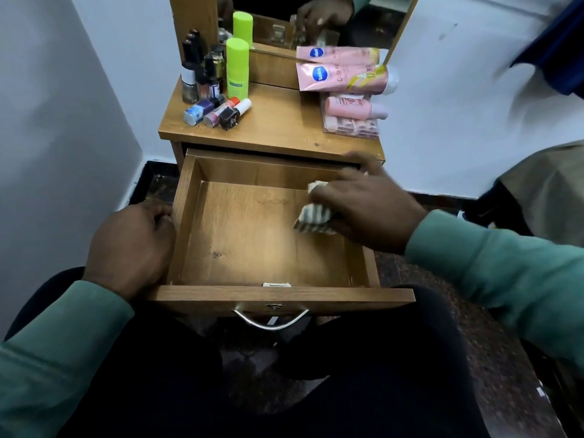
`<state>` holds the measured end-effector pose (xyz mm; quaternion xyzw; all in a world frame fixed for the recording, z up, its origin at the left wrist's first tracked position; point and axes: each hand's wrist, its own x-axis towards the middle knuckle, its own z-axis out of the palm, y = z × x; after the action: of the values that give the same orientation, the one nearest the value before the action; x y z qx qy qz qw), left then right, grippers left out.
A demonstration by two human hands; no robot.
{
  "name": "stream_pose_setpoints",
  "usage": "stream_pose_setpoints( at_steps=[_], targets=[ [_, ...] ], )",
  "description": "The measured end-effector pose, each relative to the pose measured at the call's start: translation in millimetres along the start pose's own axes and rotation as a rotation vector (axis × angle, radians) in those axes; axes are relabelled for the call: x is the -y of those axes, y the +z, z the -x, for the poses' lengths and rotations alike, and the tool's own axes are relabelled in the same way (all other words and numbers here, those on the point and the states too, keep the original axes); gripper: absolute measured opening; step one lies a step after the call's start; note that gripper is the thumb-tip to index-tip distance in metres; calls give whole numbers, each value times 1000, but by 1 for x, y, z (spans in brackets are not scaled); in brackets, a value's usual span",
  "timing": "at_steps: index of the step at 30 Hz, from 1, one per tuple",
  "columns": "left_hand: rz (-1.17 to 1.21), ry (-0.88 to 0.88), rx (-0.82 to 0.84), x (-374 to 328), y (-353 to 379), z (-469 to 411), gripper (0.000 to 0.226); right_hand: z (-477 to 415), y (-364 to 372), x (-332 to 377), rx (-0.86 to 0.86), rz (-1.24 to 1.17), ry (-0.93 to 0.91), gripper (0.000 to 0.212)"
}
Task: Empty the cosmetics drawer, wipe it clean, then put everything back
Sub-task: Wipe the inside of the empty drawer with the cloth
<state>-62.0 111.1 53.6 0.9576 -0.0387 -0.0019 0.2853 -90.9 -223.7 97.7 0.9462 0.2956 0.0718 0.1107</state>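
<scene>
Head view, one drawer [246, 235], wood-grain, pulled fully out over your lap, interior bare apart from the cloth; a metal bow handle [271, 322] and a small keyhole [274, 306] sit on its front panel. Your left hand [132, 245] is at the drawer's left wall, fingers curled over the top edge and gripping it. Your right hand [363, 207] lies inside near the back right corner, fingers stretched out fairly flat and pressing down on a striped cloth [313, 218], which is bunched beneath the palm; the blur hides whether the thumb pinches it. The cosmetics are all out on the dressing table top [278, 131]. Left group: several nail polish bottles standing [196, 77], more of them lying on their sides [218, 112], and an upright lime-green stick [237, 69] whose label is too small to read. Right group: a pink tube [343, 77] with a blue oval "Vaseline" badge and the partial wording "Gluta-H", lying on its side; just in front of it a pink bottle [354, 109], its print illegible, resting on a clear plastic case [350, 128]. A mirror [316, 14] stands behind the table top.
</scene>
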Motion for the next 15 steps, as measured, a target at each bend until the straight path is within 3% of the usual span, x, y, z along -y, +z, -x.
stream_pose_setpoints(
  at_steps=[3, 5, 7, 10, 15],
  targets=[
    [-5, -7, -8, -1, 0, 1, 30, -11, 31, 23, 284, 64, -188, 39],
    [-15, -7, -16, -2, 1, 1, 30, -14, 40, 27, 561, 109, -144, 42],
    [-26, 2, -24, -1, 1, 1, 30, -17, 38, 25, 719, 134, -118, 45],
    [-41, 18, -20, 1, 2, 1, 29, -18, 33, 27, 844, 159, -155, 49],
    [-67, 61, -48, -4, 4, 3, 26, -15, 29, 36, 948, -9, -115, 34]
  ],
)
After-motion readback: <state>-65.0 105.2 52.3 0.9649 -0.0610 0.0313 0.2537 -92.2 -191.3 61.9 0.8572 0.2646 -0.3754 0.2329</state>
